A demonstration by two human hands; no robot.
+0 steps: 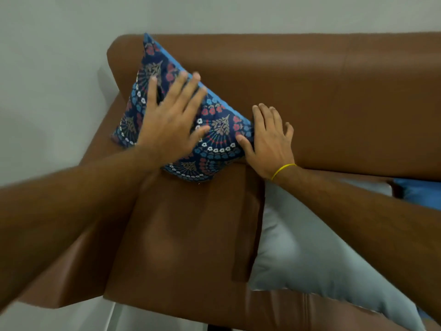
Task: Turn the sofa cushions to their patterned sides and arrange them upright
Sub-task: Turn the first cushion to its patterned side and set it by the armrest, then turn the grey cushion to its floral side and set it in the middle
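Brown leather sofa [334, 96]: fills most of the view from above; its right end is cut off by the frame edge.
Patterned cushion [216, 130]: dark blue with red, white and light-blue flowers — it stands on edge in the sofa's left corner, leaning against the backrest, patterned side facing out. A plain blue strip shows along its top edge.
Left hand [170, 123]: fingers spread, palm flat on the cushion's patterned face, covering its middle. Slightly blurred.
Right hand [270, 142]: fingers apart, pressed against the cushion's right edge, thumb on the fabric; a yellow band [282, 170] circles the wrist. Neither hand is closed around the cushion.
Grey cushion [310, 254]: lies flat on the seat, partly hidden under the right forearm.
Blue cushion [420, 192]: only a corner shows at the right edge — its pattern cannot be made out.
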